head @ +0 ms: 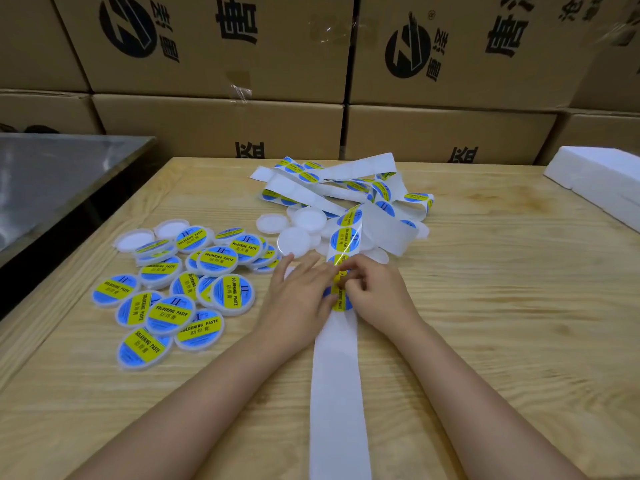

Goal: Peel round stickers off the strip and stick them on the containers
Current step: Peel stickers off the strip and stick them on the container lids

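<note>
A white backing strip (337,393) runs from the near table edge up the middle to a tangled heap (346,188). Round blue-and-yellow stickers (344,239) sit on it. My left hand (299,297) rests flat on the strip's left side, fingers touching a sticker (338,296). My right hand (374,289) pinches that sticker's upper edge with fingertips. Several labelled round containers (173,292) are piled at the left. Plain white unlabelled containers (294,239) lie beyond my hands, partly under the strip.
The wooden table (502,323) has a raised rim on the left. A white foam block (595,181) lies at the far right. Stacked cardboard boxes (221,46) wall the back. A metal surface (52,174) stands to the left.
</note>
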Demonstrator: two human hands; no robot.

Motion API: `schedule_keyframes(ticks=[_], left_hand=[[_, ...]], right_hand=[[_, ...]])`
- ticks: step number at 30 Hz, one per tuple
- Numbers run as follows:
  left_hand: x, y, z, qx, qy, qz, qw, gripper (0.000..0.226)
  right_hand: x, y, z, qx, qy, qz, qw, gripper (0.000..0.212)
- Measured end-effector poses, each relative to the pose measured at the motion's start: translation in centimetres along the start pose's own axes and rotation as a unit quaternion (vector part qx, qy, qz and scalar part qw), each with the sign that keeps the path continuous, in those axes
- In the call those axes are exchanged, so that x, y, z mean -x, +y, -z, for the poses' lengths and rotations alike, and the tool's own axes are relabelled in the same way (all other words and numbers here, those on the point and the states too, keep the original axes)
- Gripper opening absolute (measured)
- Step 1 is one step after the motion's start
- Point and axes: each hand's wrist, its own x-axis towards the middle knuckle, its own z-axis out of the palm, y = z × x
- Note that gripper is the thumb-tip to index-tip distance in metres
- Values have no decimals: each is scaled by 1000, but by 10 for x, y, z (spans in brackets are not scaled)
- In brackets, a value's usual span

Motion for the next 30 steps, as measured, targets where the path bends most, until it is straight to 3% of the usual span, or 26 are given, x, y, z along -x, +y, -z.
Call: schedule_keyframes(ticks=[5, 10, 13, 16, 22, 25, 30], left_hand=[[-3, -1, -3, 53, -95, -10, 994, 57], [-4, 4, 2, 61, -81, -10, 995, 58], [-5, 8, 4, 58, -58, -3, 997, 51], [-4, 11, 3, 52, -35, -1, 998, 43], [-2, 9, 4, 116, 24, 21, 993, 16], [-3, 6, 7, 216, 114, 52, 968, 6], [-2, 3, 14, 324, 174, 137, 920, 22]], right_hand=[[-2, 4, 0, -50, 47, -21, 997, 32], [-3, 4, -1, -75, 33, -34, 996, 28], [-2, 5, -3, -71, 22, -23, 997, 26], [-2, 4, -4, -76, 11, -11, 997, 44], [-3, 4, -3, -60, -1, -15, 998, 57], [-2, 3, -2, -91, 20, -14, 996, 63], [-2, 2, 0, -99, 17, -11, 995, 71]])
